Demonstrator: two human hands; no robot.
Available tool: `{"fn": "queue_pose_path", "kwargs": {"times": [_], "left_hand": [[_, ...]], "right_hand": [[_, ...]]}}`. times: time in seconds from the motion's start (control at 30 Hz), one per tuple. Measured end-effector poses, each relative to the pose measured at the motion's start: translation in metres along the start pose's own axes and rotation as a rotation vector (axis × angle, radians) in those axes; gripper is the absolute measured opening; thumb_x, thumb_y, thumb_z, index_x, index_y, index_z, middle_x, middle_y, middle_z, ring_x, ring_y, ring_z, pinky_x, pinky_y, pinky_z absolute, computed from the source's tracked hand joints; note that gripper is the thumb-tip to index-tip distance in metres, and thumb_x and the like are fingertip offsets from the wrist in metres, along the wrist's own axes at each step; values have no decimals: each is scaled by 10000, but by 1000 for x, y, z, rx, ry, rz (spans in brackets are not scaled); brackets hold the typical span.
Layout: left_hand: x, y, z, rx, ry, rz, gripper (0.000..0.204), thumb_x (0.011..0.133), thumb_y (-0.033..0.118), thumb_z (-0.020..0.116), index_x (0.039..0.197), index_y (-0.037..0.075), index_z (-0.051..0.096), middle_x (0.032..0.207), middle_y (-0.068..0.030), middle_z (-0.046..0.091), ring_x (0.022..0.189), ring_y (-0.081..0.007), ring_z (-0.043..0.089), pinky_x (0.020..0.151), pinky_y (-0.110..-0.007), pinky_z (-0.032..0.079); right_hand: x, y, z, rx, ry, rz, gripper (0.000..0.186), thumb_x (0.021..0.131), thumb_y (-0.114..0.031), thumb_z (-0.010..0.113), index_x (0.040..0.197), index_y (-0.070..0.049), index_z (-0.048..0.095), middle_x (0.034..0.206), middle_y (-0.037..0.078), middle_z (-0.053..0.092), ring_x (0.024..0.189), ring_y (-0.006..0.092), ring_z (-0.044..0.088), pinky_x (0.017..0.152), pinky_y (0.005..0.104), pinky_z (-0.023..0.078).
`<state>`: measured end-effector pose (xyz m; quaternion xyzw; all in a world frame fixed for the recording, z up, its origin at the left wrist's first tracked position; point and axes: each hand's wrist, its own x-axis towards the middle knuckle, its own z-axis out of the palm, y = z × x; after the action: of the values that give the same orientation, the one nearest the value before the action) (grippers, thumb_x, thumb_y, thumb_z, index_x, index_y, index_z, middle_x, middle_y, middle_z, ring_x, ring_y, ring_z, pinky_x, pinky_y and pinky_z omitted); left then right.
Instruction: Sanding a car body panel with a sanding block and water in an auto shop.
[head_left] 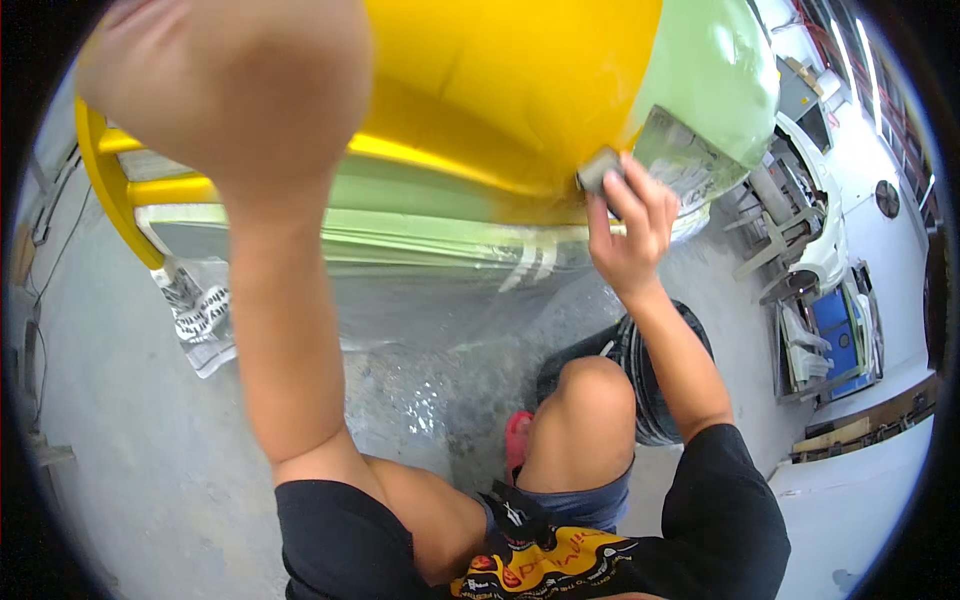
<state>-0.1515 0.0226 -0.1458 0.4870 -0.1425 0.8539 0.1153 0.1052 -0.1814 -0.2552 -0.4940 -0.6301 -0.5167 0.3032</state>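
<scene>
In front of me is a car body panel (520,75), glossy yellow with pale green areas at its right and along its lower part. My right hand (637,220) is closed round a small grey sanding block (601,170), pressed to the panel's lower right, close to where yellow meets green. Just right of it lies a grey, wet-looking patch (690,155) on the green. My left hand (225,85) is raised close to the camera at upper left, blurred, its fingers not readable. It hides part of the yellow.
Green masking tape (430,235) and clear plastic sheeting (430,300) skirt the panel's lower edge. A black bucket (675,400) stands beside my bent knee. Water glistens on the grey floor (425,410). At right are a white car body (815,200) and stacked panels (830,340).
</scene>
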Motion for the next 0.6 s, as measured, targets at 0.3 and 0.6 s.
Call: {"fn": "queue_pose_path", "kwargs": {"times": [0.3, 0.6], "left_hand": [[7, -4, -16, 34, -15, -54, 356, 1008, 169, 518, 772, -28, 698, 624, -80, 639, 541, -155, 597, 601, -294, 503], [12, 2, -11, 62, -19, -107, 375, 979, 178, 489, 814, -65, 721, 658, -110, 665, 590, -204, 646, 685, -336, 566]], "right_hand": [[-28, 4, 2, -34, -37, -29, 445, 713, -43, 837, 1129, -166, 734, 1269, 66, 707, 1023, 246, 654, 895, 384, 427], [-42, 11, -1, -22, -89, 1, 532, 744, 21, 826, 1234, -107, 664, 1292, 152, 693, 1062, 305, 650, 946, 412, 458]]}}
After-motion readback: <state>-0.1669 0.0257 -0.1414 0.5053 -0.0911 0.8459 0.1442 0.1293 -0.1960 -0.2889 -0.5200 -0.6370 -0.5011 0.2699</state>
